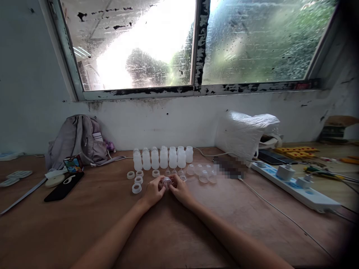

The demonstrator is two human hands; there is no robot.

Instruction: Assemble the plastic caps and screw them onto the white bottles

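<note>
Both hands meet over the table, fingers closed around one small clear round piece (pixel 166 181), which looks like a bottle collar with a nipple in it; the fingers partly hide it. My left hand (pixel 154 192) grips its left side and my right hand (pixel 180 189) its right. Just beyond stand several frosted baby bottles (pixel 155 160) in rows. White collar rings (pixel 136 188) lie left of my left hand. Clear nipples (pixel 182 175) sit behind the fingers. To the right of my right hand are several translucent domed caps (pixel 203 176).
A grey backpack (pixel 74 140) leans on the wall at left, near a black phone (pixel 64 186). At right are a plastic-wrapped bag (pixel 244 132), a blurred-out dark item (pixel 228 167) and a white power strip (pixel 297 188) with plugs. A thin cable (pixel 280 211) crosses the table.
</note>
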